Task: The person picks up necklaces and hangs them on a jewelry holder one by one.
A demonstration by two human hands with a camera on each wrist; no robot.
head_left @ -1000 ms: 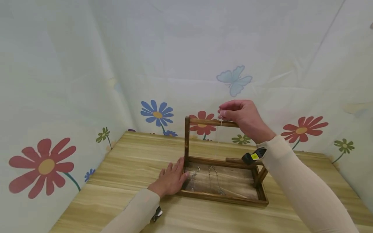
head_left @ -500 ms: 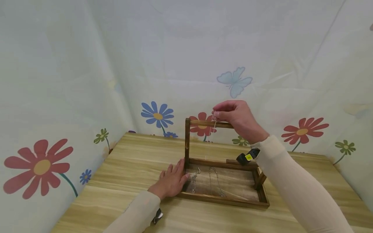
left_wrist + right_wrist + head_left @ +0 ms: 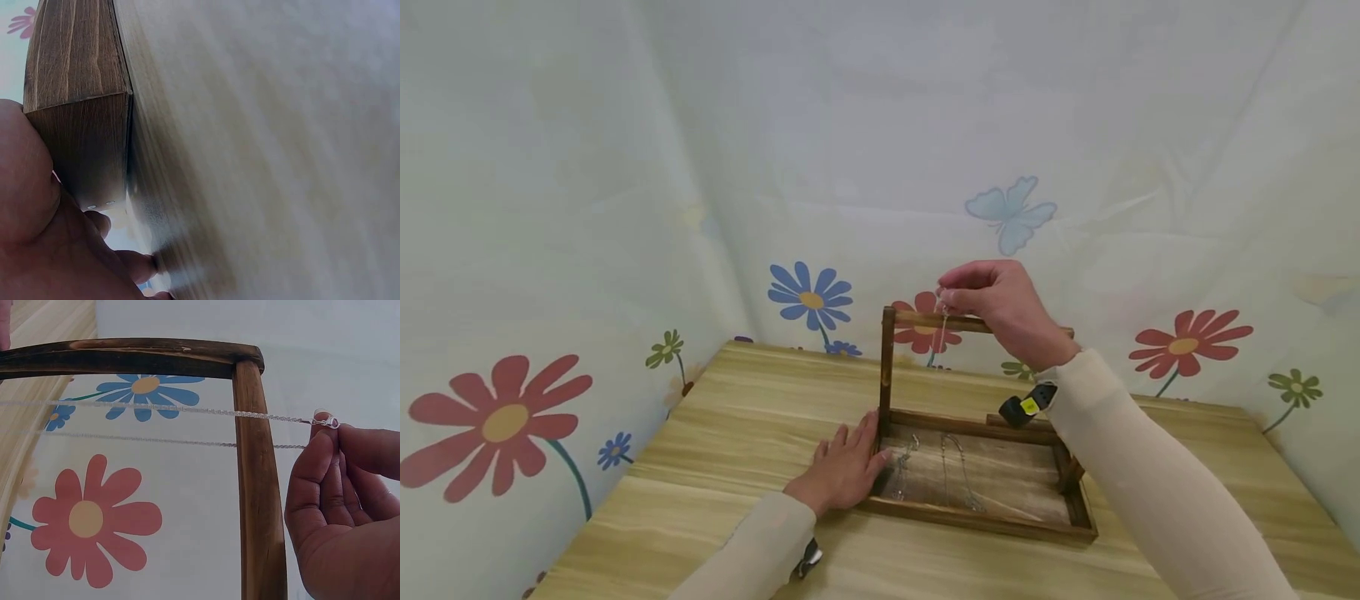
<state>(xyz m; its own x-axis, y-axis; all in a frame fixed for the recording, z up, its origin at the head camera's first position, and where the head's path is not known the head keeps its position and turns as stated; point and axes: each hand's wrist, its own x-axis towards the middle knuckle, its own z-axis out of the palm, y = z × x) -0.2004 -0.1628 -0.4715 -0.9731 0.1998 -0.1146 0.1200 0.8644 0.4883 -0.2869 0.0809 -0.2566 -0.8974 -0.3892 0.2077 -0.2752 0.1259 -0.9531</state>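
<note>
A silver chain necklace (image 3: 206, 411) hangs from my right hand (image 3: 1004, 312), whose fingertips pinch it by the clasp end. My right hand is just above the top bar (image 3: 257, 487) of a dark wooden stand. In the right wrist view one strand crosses in front of the bar and the other passes behind it. The necklace's lower end is too faint to make out. My left hand (image 3: 842, 468) rests against the left end of the stand's tray (image 3: 985, 514), fingers extended. In the left wrist view, the wood's corner (image 3: 87, 137) touches that hand.
Two more chains, one at the left (image 3: 904, 471) and one nearer the middle (image 3: 955, 467), lie on the tray's floor. The stand sits on a wood-grain table (image 3: 700, 467). A flower-printed cloth (image 3: 820, 167) rises behind and at the sides.
My right hand has moved left along the top bar, carrying the necklace with it. The left hand and the stand have stayed in place.
</note>
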